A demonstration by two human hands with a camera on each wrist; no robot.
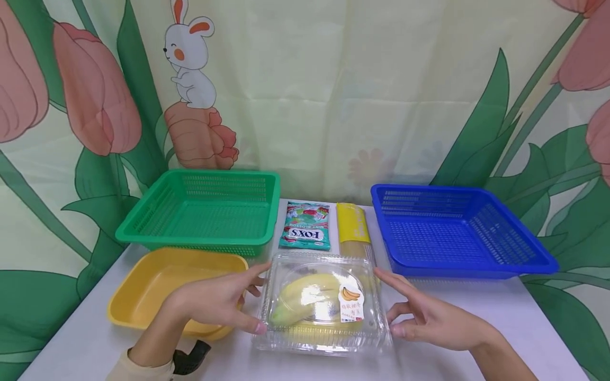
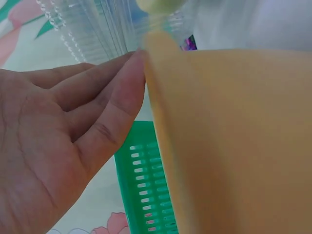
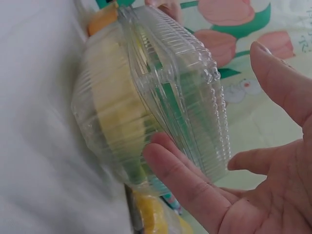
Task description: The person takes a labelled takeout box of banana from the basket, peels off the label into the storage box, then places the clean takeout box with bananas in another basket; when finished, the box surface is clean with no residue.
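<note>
A clear plastic clamshell box (image 1: 329, 346) with bananas (image 1: 305, 296) inside stands on the table in front of me, a banana sticker (image 1: 351, 304) on its lid. My left hand (image 1: 214, 299) is at the box's left edge, its fingers loosely extended and the thumb near the front corner. On the opposite side, my right hand (image 1: 433, 317) has its index fingertip by the upper right corner. The right wrist view shows the right hand's fingers (image 3: 185, 180) spread beside the box wall (image 3: 195, 87), not curled round it. The box's lid is down.
A yellow basin (image 1: 157, 286) is left of the box, partly behind my left forearm. Behind it sits a green basket (image 1: 224, 222); a blue basket (image 1: 429, 233) is at the back right. Between them lie a Fox's sweets bag (image 1: 306, 225) and a yellow-topped packet (image 1: 352, 222).
</note>
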